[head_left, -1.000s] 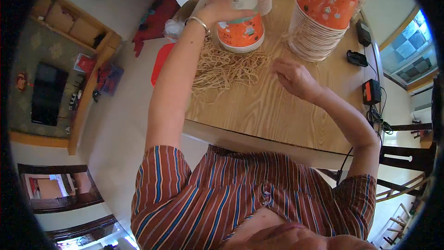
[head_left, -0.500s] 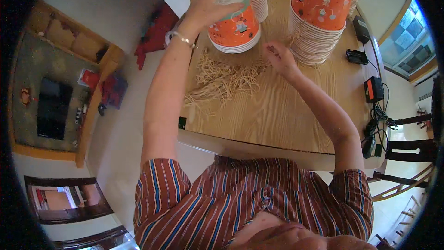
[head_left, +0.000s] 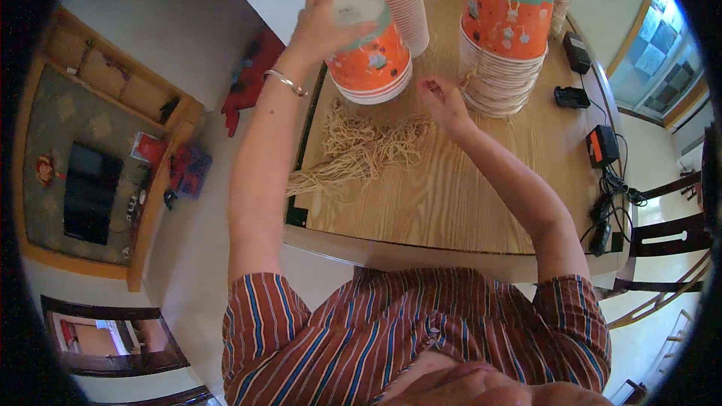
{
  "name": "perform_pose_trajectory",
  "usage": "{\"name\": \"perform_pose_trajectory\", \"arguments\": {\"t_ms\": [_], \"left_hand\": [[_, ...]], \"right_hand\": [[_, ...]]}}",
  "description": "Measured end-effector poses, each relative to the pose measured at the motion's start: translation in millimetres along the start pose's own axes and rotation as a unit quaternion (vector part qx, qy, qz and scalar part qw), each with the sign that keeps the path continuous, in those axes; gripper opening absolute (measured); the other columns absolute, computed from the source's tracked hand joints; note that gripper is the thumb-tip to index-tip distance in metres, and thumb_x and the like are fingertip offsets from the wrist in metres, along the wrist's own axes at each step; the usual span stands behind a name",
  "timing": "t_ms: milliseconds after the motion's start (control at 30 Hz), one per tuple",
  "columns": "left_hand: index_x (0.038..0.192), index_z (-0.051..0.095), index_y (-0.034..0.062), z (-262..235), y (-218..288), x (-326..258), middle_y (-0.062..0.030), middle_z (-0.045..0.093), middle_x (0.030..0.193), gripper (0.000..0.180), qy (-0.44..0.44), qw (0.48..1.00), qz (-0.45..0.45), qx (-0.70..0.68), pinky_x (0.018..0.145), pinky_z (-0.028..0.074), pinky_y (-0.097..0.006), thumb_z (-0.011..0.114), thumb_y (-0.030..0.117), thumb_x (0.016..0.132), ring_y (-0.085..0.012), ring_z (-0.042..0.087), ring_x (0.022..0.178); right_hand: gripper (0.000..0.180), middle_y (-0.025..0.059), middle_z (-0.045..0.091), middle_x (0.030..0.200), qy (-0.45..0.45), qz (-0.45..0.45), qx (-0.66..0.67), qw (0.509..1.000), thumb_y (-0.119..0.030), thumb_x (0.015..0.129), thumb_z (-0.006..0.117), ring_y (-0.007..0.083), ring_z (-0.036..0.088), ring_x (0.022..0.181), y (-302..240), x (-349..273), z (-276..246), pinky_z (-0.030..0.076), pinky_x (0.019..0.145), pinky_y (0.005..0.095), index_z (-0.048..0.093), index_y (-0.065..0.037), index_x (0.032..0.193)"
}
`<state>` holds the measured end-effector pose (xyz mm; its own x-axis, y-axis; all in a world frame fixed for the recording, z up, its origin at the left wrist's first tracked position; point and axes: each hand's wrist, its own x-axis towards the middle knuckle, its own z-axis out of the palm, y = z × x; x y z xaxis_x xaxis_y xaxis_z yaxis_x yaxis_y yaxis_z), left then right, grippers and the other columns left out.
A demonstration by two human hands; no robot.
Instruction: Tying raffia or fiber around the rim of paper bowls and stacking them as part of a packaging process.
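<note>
My left hand (head_left: 320, 24) grips an upside-down orange paper bucket (head_left: 374, 60) with a green band and pale base. A few white rims show at its lower edge, so it seems to be a short nested stack, and it leans slightly. Just right of it, my right hand (head_left: 445, 105) is closed with curled fingers; what they hold, if anything, is too small to make out. A loose pile of tan cords (head_left: 368, 139) lies on the table in front of the bucket. Further right stands a tall stack of upside-down buckets (head_left: 508, 26), with tan cords among its rims.
Behind my left hand rises another stack of orange buckets (head_left: 406, 11). The wooden table (head_left: 451, 195) holds black chargers (head_left: 602, 145) and tangled cables (head_left: 617, 195) along its right edge. A dark chair (head_left: 665, 239) stands beyond that edge.
My left hand and the bucket have shifted slightly left and lower in view. The head view has tilted a little, so the stacks sit lower too. My right hand stays closed beside the bucket.
</note>
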<state>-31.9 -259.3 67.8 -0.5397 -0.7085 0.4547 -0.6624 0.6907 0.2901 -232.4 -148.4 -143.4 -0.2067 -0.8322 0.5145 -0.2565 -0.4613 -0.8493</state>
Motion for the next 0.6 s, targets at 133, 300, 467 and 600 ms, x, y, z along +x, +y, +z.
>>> {"name": "perform_pose_trajectory", "arguments": {"t_ms": [133,300,467,600], "left_hand": [[0.136,0.044,-0.0004,-3,2,7,-0.0250,0.043,0.135,0.100,-0.024,0.999,0.026,-0.018,0.103,0.041,-0.041,0.077,0.059,0.063,-0.0376,0.048,0.123],[0.136,0.044,-0.0007,-5,-1,-6,-0.0221,0.044,0.135,0.099,0.003,1.000,0.009,0.017,0.103,0.041,-0.040,0.077,0.059,0.063,-0.0367,0.048,0.123],[0.131,0.048,-0.0028,-16,-7,5,-0.0248,0.045,0.132,0.092,0.037,0.997,0.057,0.023,0.103,0.041,-0.040,0.076,0.057,0.067,-0.0363,0.048,0.122],[0.128,0.051,-0.0034,-48,-5,5,-0.0228,0.048,0.129,0.086,0.078,0.995,0.033,-0.057,0.102,0.041,-0.039,0.076,0.055,0.070,-0.0318,0.048,0.122]], "right_hand": [[0.022,0.0041,0.063,0.084,0.038,0.168,0.086,0.981,-0.023,0.090,0.066,0.0125,0.056,0.076,2,0,10,0.047,0.069,0.0306,0.061,-0.003,0.098],[0.026,0.0029,0.062,0.084,0.032,0.226,0.096,0.969,-0.027,0.090,0.066,0.0115,0.054,0.078,-7,-5,13,0.046,0.070,0.0301,0.061,-0.003,0.097],[0.025,-0.0019,0.061,0.090,-0.005,0.181,0.079,0.980,-0.025,0.091,0.064,0.0086,0.054,0.079,11,3,13,0.044,0.067,0.0244,0.059,-0.005,0.105],[0.019,-0.0030,0.060,0.088,-0.024,0.135,0.074,0.988,-0.019,0.091,0.062,0.0082,0.054,0.079,3,-4,20,0.044,0.069,0.0235,0.060,-0.005,0.105]]}}
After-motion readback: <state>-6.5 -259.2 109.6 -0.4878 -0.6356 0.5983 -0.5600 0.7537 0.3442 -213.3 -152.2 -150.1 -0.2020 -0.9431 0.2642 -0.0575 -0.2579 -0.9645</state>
